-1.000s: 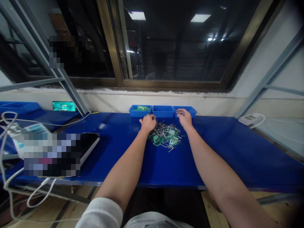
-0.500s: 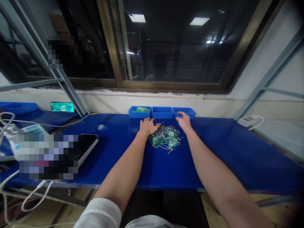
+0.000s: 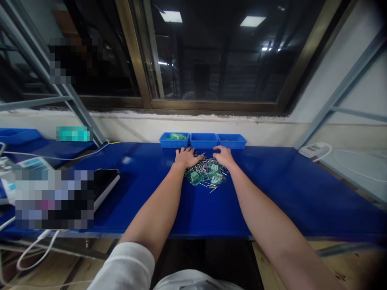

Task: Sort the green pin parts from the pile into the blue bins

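A loose pile of thin metal pins [image 3: 206, 164] lies on the blue table in front of me. Small green-and-clear packets [image 3: 216, 177] sit among the pins, mostly on the near side. My left hand [image 3: 185, 158] rests with fingers spread at the back left edge of the pile, its thumb reaching over the pins. At the back right edge is my right hand [image 3: 225, 156], fingers a little bent and thumb apart from them. Nothing shows in its grasp. Pins under both hands are partly hidden.
Behind the pile stand a left blue bin [image 3: 163, 143] with green packets in it, a middle blue bin [image 3: 204, 144] and a right blue bin [image 3: 232, 144]. A dark-topped device [image 3: 105, 181] lies at left near white cables. A white power strip [image 3: 314, 149] is at right.
My right hand has moved from the front of the right bin, left and nearer, to the pile's edge. The left hand stays by the pile. The view has shifted slightly.
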Action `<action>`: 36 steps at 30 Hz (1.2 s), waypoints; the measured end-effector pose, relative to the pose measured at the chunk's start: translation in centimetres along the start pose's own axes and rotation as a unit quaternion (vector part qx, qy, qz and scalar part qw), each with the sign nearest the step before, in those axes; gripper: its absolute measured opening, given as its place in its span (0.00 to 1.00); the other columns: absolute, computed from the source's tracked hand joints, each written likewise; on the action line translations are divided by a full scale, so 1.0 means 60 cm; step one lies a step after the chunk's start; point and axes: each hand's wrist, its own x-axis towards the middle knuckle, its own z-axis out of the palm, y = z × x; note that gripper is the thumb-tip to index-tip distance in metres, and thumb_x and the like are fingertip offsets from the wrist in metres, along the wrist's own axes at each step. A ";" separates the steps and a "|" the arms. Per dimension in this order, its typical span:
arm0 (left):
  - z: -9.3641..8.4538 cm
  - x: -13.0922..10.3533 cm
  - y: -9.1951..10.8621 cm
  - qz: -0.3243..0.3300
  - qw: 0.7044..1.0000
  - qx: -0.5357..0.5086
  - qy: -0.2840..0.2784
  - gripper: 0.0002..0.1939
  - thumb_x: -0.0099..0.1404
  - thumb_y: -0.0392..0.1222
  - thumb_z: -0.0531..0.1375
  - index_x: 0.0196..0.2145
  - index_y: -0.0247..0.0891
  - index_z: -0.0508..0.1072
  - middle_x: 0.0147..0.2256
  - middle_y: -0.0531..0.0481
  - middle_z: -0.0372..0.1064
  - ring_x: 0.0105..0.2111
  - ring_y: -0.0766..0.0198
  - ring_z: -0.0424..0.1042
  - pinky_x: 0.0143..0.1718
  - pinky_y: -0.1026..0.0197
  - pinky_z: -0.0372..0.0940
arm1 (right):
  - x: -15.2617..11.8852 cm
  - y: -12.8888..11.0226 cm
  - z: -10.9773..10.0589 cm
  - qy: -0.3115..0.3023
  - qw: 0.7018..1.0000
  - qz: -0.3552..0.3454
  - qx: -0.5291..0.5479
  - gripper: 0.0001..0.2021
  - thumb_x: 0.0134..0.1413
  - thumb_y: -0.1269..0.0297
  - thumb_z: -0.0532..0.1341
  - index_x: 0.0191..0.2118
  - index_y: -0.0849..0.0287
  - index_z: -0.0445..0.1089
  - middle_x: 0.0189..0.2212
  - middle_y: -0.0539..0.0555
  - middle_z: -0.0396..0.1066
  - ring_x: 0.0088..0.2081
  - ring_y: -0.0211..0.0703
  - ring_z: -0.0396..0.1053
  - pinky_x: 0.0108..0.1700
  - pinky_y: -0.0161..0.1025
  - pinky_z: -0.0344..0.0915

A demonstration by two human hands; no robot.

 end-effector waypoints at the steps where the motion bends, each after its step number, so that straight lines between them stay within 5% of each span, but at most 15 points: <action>1: 0.000 0.000 0.000 0.002 1.000 -0.001 0.002 0.40 0.57 0.70 0.40 0.56 0.42 0.61 0.59 0.43 0.53 0.56 0.42 0.50 0.53 0.41 0.45 | -0.001 -0.001 0.001 -0.006 1.000 -0.002 -0.010 0.19 0.41 0.65 0.58 0.43 0.56 0.72 0.45 0.55 0.70 0.52 0.53 0.59 0.53 0.47 0.56; 8: -0.003 -0.004 0.002 -0.006 1.000 0.010 0.026 0.38 0.58 0.68 0.41 0.53 0.38 0.65 0.53 0.36 0.58 0.54 0.43 0.53 0.51 0.42 0.48 | -0.001 0.001 0.003 -0.025 0.999 -0.004 -0.030 0.18 0.42 0.64 0.58 0.43 0.57 0.71 0.45 0.56 0.70 0.51 0.54 0.59 0.52 0.47 0.56; 17: -0.009 -0.020 0.009 0.027 0.999 0.019 0.038 0.20 0.64 0.45 0.45 0.42 0.40 0.73 0.46 0.40 0.66 0.48 0.50 0.61 0.48 0.47 0.53 | -0.001 0.003 -0.005 -0.090 0.995 -0.034 0.006 0.13 0.41 0.67 0.60 0.37 0.57 0.75 0.37 0.54 0.74 0.41 0.46 0.69 0.45 0.40 0.62; 26: -0.019 -0.025 0.016 -0.006 0.997 0.020 0.069 0.17 0.62 0.47 0.50 0.43 0.39 0.72 0.42 0.41 0.71 0.46 0.50 0.65 0.47 0.48 0.53 | -0.008 -0.005 -0.012 -0.148 0.987 -0.060 -0.007 0.05 0.41 0.66 0.62 0.27 0.58 0.75 0.28 0.53 0.75 0.32 0.42 0.70 0.34 0.34 0.62; 36: -0.020 -0.025 0.022 0.021 0.994 -0.035 0.101 0.16 0.62 0.48 0.52 0.41 0.41 0.73 0.43 0.44 0.71 0.47 0.52 0.65 0.48 0.49 0.54 | -0.006 -0.012 -0.008 -0.066 0.988 -0.111 0.083 0.09 0.49 0.62 0.57 0.31 0.59 0.73 0.29 0.53 0.74 0.32 0.41 0.69 0.36 0.37 0.62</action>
